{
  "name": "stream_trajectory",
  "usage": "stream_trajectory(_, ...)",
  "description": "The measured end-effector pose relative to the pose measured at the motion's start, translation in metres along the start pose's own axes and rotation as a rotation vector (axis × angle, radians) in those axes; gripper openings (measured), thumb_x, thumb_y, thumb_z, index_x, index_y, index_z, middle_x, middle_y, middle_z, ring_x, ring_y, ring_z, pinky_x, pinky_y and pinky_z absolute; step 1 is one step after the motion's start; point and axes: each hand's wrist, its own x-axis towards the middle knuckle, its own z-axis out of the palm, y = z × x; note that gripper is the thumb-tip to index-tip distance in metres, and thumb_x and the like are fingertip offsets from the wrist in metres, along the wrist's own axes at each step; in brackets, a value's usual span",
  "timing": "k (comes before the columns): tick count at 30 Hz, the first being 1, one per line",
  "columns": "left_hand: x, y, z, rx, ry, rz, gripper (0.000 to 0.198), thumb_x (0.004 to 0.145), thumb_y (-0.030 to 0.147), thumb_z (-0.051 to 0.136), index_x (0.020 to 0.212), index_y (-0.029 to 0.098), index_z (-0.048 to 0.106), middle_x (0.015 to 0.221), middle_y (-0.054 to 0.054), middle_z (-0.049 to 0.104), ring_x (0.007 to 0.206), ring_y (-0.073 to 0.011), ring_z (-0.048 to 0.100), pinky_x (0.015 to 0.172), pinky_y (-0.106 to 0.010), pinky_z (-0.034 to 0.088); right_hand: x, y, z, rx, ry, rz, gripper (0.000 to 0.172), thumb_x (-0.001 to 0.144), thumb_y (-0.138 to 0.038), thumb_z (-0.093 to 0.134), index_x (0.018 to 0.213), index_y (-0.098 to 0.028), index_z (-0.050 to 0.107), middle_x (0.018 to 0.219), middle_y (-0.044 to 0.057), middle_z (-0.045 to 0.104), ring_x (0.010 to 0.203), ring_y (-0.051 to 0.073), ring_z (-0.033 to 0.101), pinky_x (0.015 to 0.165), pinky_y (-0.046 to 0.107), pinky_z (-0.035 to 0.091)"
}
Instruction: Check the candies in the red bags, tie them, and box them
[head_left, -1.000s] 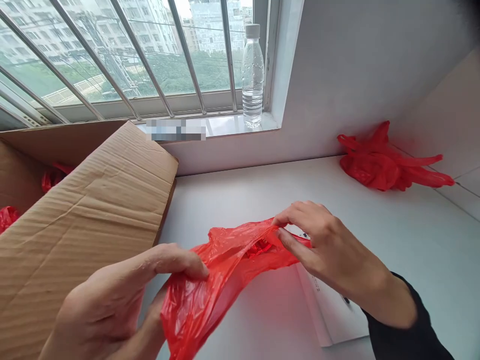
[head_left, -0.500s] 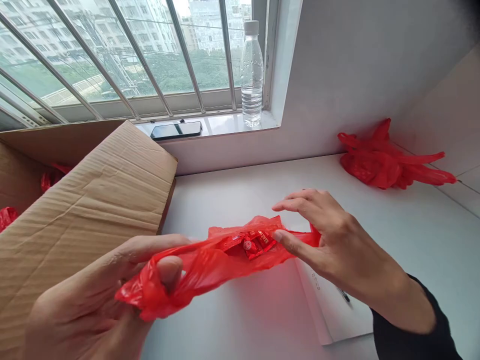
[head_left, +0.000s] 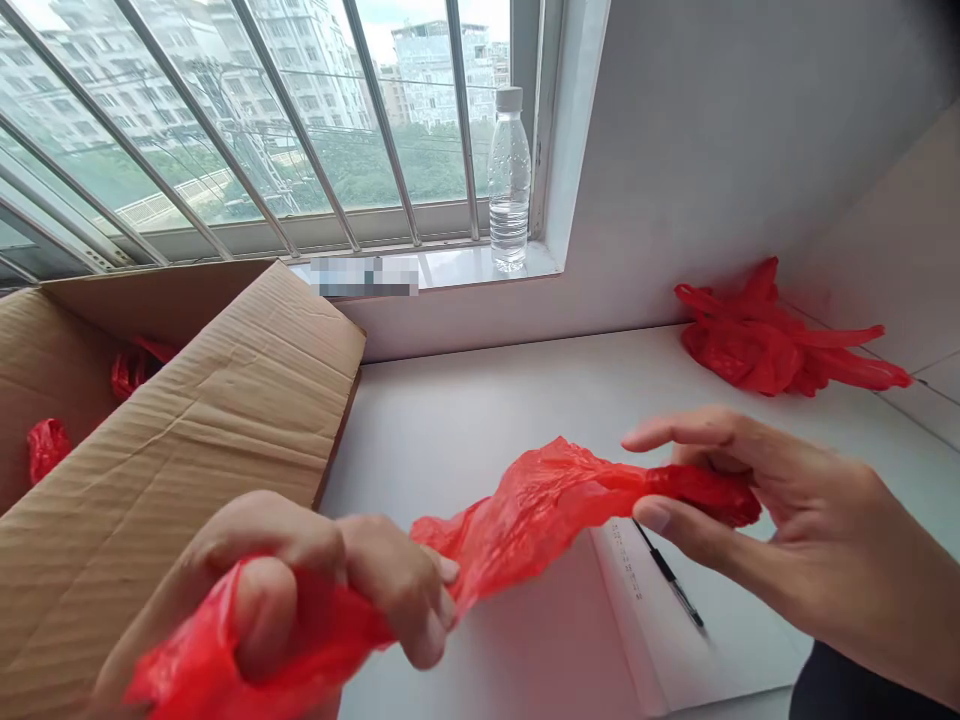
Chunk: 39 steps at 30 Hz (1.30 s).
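A red plastic bag (head_left: 540, 500) is stretched between both hands above the white table (head_left: 465, 420). My left hand (head_left: 300, 580) at the lower left is closed in a fist round one end of it. My right hand (head_left: 780, 520) on the right grips the other end between thumb and fingers, the index finger held straight above. The bag hangs twisted and taut in the middle. What is inside it is hidden.
An open cardboard box (head_left: 187, 430) with red bags inside stands at the left. A white sheet with a pen (head_left: 667, 580) lies under the bag. More red bags (head_left: 765, 340) lie at the back right. A water bottle (head_left: 509, 180) stands on the windowsill.
My hands have drawn apart, pulling the bag out long. The right hand moved right and closed on its end; the left dropped lower and wrapped round the other end.
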Motion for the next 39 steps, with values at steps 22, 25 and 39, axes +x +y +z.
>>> stream_trajectory(22, 0.028, -0.005, 0.055, -0.464, -0.300, -0.392, 0.034, 0.105, 0.046, 0.048, 0.087, 0.022, 0.063, 0.076, 0.002, 0.058, 0.077, -0.0137, 0.060, 0.073, -0.024, 0.047, 0.020, -0.014, 0.030, 0.326, 0.244, 0.208, 0.024, 0.093, -0.046, 0.073, 0.111, -0.031, 0.068, 0.075, -0.005, 0.060, 0.060, 0.009, 0.059, 0.054, 0.016, 0.051)
stream_trajectory(25, 0.026, -0.007, 0.064, -0.564, -0.226, -0.492, 0.032, 0.104, 0.050, 0.048, 0.091, 0.024, 0.062, 0.058, 0.008, 0.035, 0.050, -0.0085, 0.045, 0.055, -0.021, 0.041, 0.015, -0.020, 0.028, 0.304, 0.191, 0.173, 0.021, 0.092, -0.042, 0.074, 0.108, -0.031, 0.065, 0.076, -0.004, 0.063, 0.062, 0.010, 0.062, 0.055, 0.017, 0.053)
stream_trajectory(39, -0.001, 0.024, 0.038, -0.724, -0.239, -0.222, 0.044, 0.101, 0.058, 0.047, 0.080, 0.030, 0.074, 0.049, 0.000, 0.056, 0.055, -0.0192, 0.065, 0.064, -0.033, 0.062, 0.006, -0.023, 0.016, 1.007, -0.120, 0.211, 0.014, 0.088, -0.042, 0.079, 0.091, -0.032, 0.069, 0.067, -0.003, 0.057, 0.054, 0.013, 0.049, 0.046, 0.024, 0.045)
